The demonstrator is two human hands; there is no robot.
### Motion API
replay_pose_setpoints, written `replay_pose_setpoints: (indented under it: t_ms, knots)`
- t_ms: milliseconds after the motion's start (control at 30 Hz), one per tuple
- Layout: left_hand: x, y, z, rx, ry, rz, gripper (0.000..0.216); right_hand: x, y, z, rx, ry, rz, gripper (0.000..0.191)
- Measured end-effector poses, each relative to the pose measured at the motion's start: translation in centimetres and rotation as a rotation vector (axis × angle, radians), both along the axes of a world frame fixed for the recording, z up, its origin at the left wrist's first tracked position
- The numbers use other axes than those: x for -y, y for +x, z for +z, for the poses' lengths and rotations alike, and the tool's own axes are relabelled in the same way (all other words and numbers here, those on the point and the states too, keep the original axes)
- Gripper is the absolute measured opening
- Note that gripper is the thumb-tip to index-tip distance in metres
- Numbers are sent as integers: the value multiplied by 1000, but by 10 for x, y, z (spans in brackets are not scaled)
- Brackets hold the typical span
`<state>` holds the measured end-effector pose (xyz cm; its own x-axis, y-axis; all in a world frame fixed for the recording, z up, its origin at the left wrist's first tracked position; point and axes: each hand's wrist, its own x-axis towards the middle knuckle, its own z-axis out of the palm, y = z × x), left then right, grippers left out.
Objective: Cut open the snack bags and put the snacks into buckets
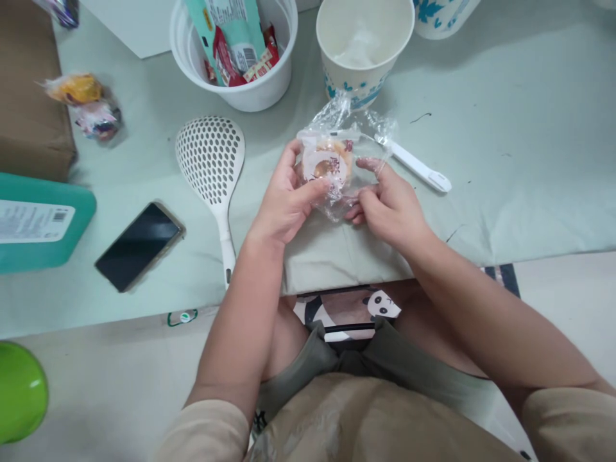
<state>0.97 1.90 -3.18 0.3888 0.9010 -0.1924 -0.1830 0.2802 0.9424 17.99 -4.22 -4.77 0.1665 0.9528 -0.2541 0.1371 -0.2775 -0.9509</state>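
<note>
Over the near edge of the table, my left hand (287, 200) is closed on a clear plastic packet with a round, light-brown snack (327, 165) and a printed label in it. Its thumb presses on the packet's front. My right hand (392, 202) pinches loose clear film at the packet's right side, with the index finger against the film. Crumpled clear plastic (337, 109) rises behind the packet. Close behind my right hand lies a slim tool with a white handle (418, 165); its far end is partly hidden by plastic.
A paper bucket (332, 70) with clear plastic inside and a white tub (260, 96) of snack packets stand behind. To the left are a slotted white skimmer (212, 154), a phone (139, 247), small wrapped snacks (86, 102), a teal container (72, 212) and a cardboard box (29, 96).
</note>
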Motion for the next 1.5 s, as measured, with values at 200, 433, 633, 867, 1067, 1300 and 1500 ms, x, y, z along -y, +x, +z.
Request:
replay_pose_setpoints:
  t_ms: [200,433,633,867,1067,1300,1500]
  knots:
    - [-7,-7,-2,28,-93,26,48,-2,2,0,43,35,22,44]
    - [-6,-1,-2,54,-28,70,66,10,1,32,541,485,-57,23]
    - [3,6,-3,-74,129,-55,73,6,-8,14,136,221,43,36]
    - [8,6,-5,-258,376,-108,83,-1,-5,11,-27,152,-28,38]
    - [15,3,-13,-556,769,44,37,-5,-2,3,49,144,-138,25]
    - [13,2,0,-347,417,287,13,-8,-1,2,70,132,-122,17]
    - [6,-5,2,-196,-74,482,12,-8,0,3,105,102,-154,19]
